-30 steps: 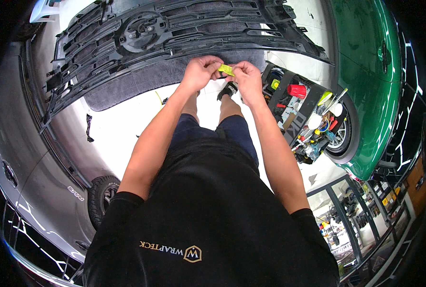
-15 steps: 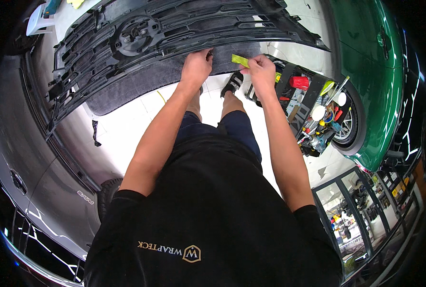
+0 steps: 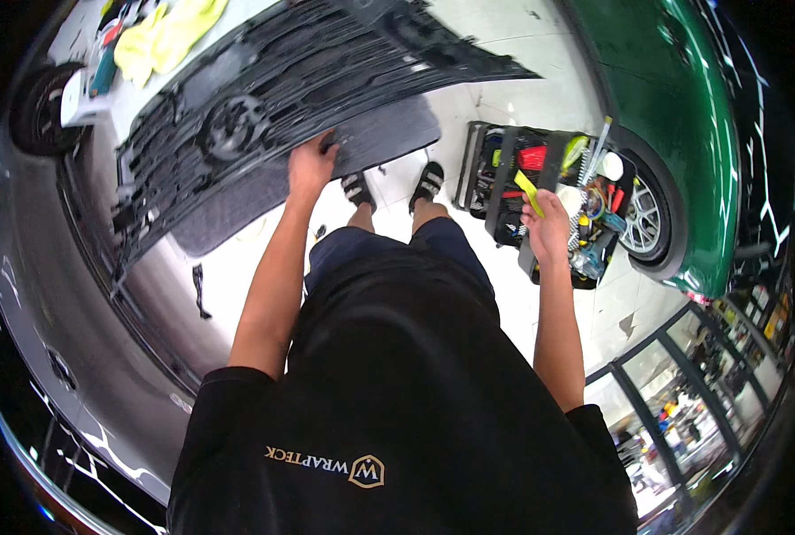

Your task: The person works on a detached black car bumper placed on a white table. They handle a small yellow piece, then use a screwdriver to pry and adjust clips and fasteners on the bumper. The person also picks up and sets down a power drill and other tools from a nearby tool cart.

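A large black car grille (image 3: 228, 125) lies across a dark padded mat (image 3: 393, 134) in front of me. My left hand (image 3: 312, 168) is at the grille's near edge, its fingers closed around a small dark piece that I cannot make out. In my right hand (image 3: 549, 223) is a flat yellow-green strip (image 3: 526, 185), pinched between thumb and fingers and pointing away from me. This hand is over the near side of an open black tool bag (image 3: 504, 218), apart from the grille.
Tools, a red item (image 3: 532, 158) and a white roll (image 3: 610, 166) fill the bag. A green car (image 3: 683, 178) stands to the right, a grey car (image 3: 85, 330) to the left. A yellow cloth (image 3: 161, 40) lies at the far left. A black strip (image 3: 200, 290) is on the floor.
My right hand has moved right and nearer, from beside the grille to over the tool bag, still with the yellow-green strip. My left hand stays by the grille's edge. The whole view has shifted.
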`<move>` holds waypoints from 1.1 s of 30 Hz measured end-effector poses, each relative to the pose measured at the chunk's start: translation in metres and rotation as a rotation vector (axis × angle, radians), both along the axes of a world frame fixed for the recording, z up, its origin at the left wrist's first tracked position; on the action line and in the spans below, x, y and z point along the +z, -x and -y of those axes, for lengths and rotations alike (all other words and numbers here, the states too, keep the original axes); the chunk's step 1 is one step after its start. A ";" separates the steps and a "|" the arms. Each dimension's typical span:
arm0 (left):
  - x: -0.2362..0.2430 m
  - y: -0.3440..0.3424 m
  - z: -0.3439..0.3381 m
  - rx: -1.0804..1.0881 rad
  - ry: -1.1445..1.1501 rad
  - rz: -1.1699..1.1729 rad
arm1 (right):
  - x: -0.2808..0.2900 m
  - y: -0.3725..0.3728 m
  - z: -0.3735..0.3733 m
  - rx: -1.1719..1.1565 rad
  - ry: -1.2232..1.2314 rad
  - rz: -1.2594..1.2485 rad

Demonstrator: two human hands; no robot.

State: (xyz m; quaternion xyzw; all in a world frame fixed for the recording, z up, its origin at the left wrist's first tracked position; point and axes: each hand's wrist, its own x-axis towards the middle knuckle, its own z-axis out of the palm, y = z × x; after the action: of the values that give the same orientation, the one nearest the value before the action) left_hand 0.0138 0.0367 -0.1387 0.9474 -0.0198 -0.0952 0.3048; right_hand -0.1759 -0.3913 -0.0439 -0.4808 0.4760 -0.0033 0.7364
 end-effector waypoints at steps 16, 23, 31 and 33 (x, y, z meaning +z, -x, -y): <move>0.009 -0.009 0.030 -0.267 -0.145 0.054 | -0.038 0.201 0.160 0.300 1.088 -0.495; -0.006 -0.008 0.032 -0.220 -0.192 0.065 | -0.056 0.190 0.140 0.511 1.123 -0.401; -0.004 -0.006 0.026 -0.017 -0.143 -0.061 | -0.050 0.180 0.132 0.435 1.020 -0.275; -0.002 -0.003 0.026 0.006 -0.101 -0.025 | -0.042 0.175 0.134 0.381 0.920 -0.252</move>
State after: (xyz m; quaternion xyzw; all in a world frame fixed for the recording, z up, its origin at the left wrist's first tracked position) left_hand 0.0172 0.0108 -0.1411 0.9604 -0.0085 -0.1072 0.2570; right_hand -0.3506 -0.5250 -0.0855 -0.8300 0.4141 -0.0201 0.3731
